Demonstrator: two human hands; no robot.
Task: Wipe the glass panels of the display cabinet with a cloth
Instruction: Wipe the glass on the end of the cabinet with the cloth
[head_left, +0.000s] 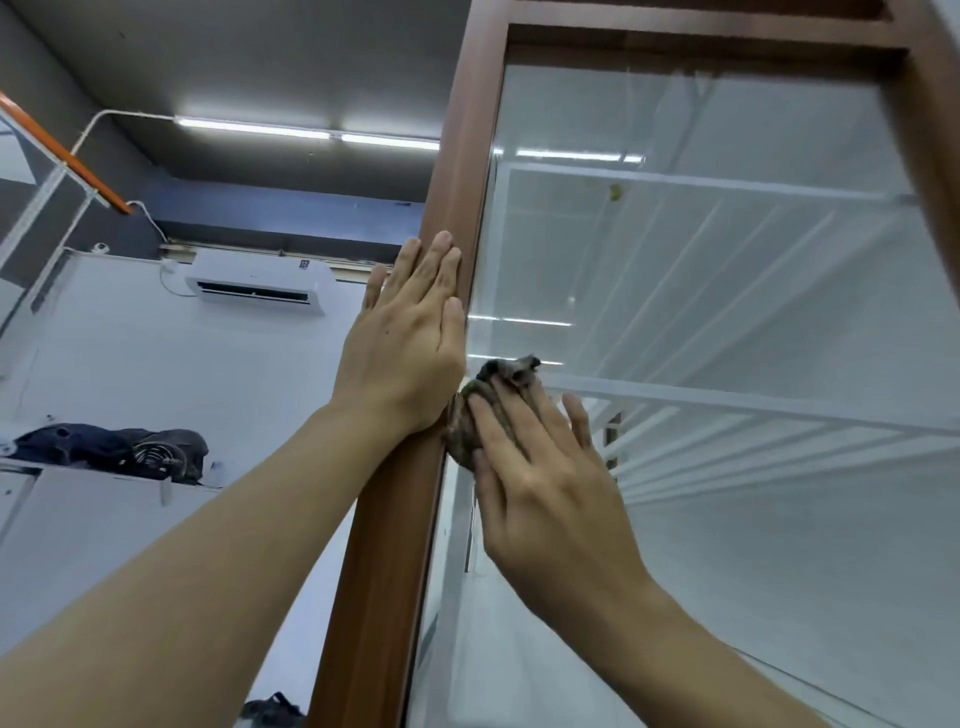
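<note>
A tall display cabinet with a brown wooden frame (457, 171) fills the right of the head view, seen from below. Its glass panel (727, 291) shows white shelves behind it. My left hand (405, 338) lies flat with straight fingers against the frame's left post. My right hand (550, 467) presses a crumpled dark grey cloth (506, 371) onto the glass just right of the post, fingers spread over it. Most of the cloth is hidden under my fingers.
A white air conditioner (260, 283) hangs on the wall at the left. Dark clothes (114, 449) lie on top of a white cupboard at the lower left. A ceiling tube light (306, 132) glows above. A small yellowish spot (614, 192) sits high on the glass.
</note>
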